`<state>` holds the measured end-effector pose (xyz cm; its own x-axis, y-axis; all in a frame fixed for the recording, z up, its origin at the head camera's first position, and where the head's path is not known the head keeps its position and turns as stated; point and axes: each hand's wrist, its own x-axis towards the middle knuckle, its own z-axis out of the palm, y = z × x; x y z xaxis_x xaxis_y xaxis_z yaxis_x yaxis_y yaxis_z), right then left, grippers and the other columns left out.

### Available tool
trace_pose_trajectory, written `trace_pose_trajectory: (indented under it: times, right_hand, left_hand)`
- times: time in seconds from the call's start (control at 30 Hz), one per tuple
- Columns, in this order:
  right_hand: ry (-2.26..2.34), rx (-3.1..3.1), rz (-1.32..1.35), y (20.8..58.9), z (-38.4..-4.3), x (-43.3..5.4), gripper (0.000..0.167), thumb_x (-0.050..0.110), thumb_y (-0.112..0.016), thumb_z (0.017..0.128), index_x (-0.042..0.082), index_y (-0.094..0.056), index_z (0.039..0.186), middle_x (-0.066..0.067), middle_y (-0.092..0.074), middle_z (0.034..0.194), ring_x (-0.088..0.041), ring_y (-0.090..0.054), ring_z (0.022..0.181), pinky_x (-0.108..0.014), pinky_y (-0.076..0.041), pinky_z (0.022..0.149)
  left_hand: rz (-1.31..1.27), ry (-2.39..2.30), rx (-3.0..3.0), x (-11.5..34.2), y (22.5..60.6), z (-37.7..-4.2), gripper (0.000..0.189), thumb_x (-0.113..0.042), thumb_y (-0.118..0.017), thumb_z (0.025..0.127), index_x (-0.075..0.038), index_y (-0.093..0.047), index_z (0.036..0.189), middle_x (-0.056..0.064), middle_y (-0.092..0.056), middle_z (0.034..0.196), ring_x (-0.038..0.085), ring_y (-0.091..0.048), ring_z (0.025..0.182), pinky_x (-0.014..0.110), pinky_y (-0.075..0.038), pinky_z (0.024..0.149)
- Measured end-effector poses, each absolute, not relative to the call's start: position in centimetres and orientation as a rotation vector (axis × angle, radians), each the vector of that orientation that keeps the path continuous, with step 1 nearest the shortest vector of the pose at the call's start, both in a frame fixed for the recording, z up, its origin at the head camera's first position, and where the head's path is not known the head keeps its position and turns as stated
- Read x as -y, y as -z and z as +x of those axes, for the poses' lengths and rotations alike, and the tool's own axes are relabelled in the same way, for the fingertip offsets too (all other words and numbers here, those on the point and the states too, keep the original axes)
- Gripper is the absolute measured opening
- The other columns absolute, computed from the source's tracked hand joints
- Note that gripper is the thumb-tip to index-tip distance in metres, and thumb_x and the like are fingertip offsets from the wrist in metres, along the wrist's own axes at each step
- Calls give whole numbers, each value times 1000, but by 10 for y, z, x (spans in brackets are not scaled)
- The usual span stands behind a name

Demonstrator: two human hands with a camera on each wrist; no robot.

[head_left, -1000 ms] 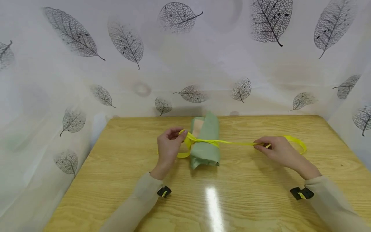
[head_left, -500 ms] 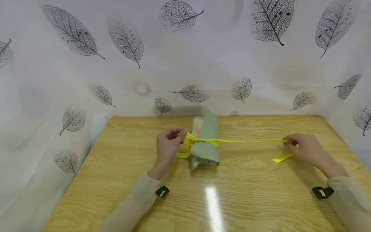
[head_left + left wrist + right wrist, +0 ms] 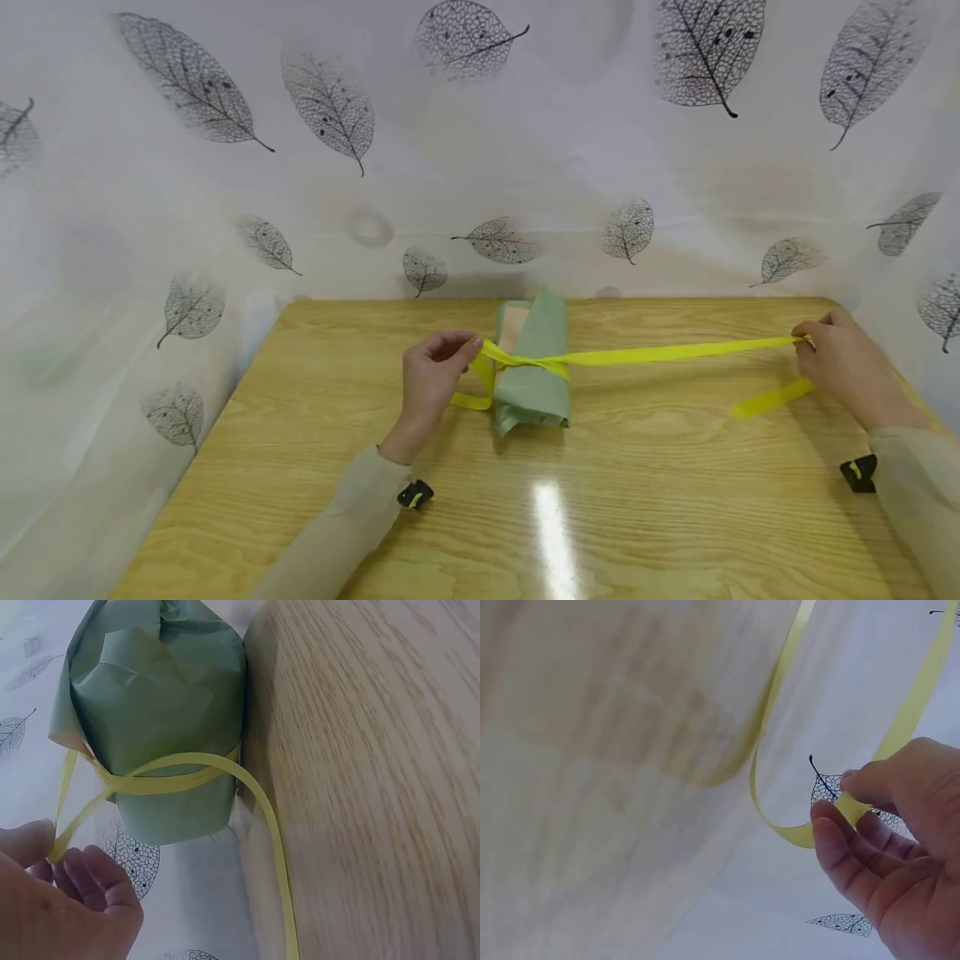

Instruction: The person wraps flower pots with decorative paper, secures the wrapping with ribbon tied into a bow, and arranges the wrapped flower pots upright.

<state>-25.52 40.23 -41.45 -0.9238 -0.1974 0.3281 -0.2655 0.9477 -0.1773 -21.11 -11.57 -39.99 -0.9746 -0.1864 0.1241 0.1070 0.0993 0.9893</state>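
Note:
A bundle wrapped in green paper (image 3: 534, 400) stands at the middle of the table, with a yellow ribbon (image 3: 637, 356) passed around it and crossed on top. Close by on its left, my left hand (image 3: 435, 387) pinches the ribbon between thumb and forefinger; in the left wrist view the ribbon (image 3: 274, 825) also loops down past the bundle (image 3: 161, 712). Far to the right, my right hand (image 3: 851, 367) pinches the other length, which stretches straight and flat from the bundle. A loose tail (image 3: 772, 398) hangs below that hand, and the right wrist view shows the ribbon (image 3: 795, 834) curving from the fingertips.
The wooden table (image 3: 637, 500) reaches back to a pale cloth (image 3: 555, 150) printed with dark leaves, which also hangs at both sides. A black wrist device (image 3: 415, 495) sits at the left sleeve and another (image 3: 859, 473) at the right.
My right hand has moved well to the right along the ribbon, so the stretch between it and the bundle is longer and now lies flat. The left hand has barely shifted.

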Motion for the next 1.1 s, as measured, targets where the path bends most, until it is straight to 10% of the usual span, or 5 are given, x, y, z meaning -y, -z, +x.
trace_pose_trajectory:
  times: [0.8, 1.1]
  right_hand:
    - [-845, 2229, 951, 311, -304, -186, 24, -4, -64, 95, 4, -77, 114, -14, -78, 106, -28, -74, 79, -9, -40, 58]
    - [-871, 2248, 1247, 291, -323, -107, 31, -3, -58, 98, 4, -73, 125, -14, -75, 122, -25, -75, 94, -38, -61, 81]
  left_hand:
    - [-10, 2012, 2172, 114, 394, -210, 14, -10, -77, 91, -1, -76, 103, 14, -77, 99, 12, -71, 81, 27, -61, 74]
    - [-5, 2006, 2249, 113, 391, -209, 17, -10, -77, 91, -2, -75, 106, 14, -76, 101, 13, -71, 83, 32, -63, 78]
